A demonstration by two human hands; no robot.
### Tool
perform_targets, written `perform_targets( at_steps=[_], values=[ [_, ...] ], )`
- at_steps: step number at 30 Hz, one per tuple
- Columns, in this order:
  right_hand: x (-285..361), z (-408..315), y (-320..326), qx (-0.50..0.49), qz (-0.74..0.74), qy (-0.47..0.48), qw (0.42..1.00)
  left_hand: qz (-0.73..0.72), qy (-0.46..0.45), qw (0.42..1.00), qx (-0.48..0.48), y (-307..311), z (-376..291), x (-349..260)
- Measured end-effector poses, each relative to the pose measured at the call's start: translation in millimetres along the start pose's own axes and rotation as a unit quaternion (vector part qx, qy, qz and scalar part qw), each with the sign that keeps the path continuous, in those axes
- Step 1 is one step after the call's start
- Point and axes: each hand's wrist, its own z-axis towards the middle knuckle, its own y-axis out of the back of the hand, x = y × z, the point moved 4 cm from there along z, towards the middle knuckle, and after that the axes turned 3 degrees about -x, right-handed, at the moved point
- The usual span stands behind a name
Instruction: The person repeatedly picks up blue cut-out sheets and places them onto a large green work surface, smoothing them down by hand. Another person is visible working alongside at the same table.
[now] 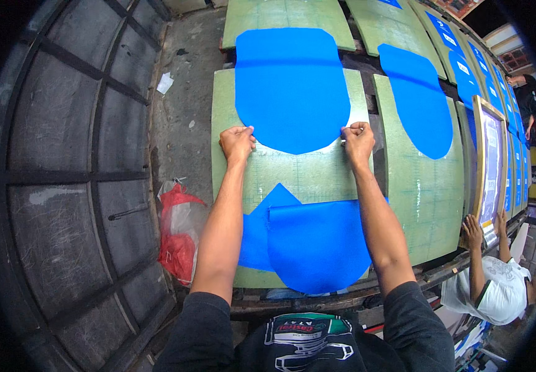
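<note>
A blue fabric panel point(293, 93) with a rounded near end lies over a green printing board point(268, 179) marked with ruled lines, its far end reaching across the gap onto another board. My left hand point(238, 142) pinches the panel's lower left edge between thumb and fingers. At the lower right edge, my right hand point(358, 139) pinches the same panel. More blue fabric pieces point(319, 246) lie overlapping on the board between my forearms, close to my body.
To the right, another blue panel point(421, 107) spans two boards. A co-worker point(491, 283) holds a wooden-framed printing screen point(482, 153) there; another person point(526, 100) stands farther off. A red and white plastic bag point(177, 251) lies left of the board, near a dark panelled wall point(54, 139).
</note>
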Motion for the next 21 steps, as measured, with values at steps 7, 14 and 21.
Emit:
perform_targets(
  at_steps=[7,14,21],
  values=[
    [0.2,-0.2,0.4,0.013,-0.007,-0.021,1.0,-0.001,0.009,1.0,-0.002,-1.8,1.8,0.8],
    [2.9,-0.3,2.8,-0.002,-0.02,-0.014,1.0,-0.002,0.011,1.0,0.008,-3.8,1.5,-0.7],
    [-2.3,1.0,-0.1,0.002,-0.019,-0.015,1.0,-0.004,0.005,1.0,-0.005,-2.6,2.2,1.9]
  ],
)
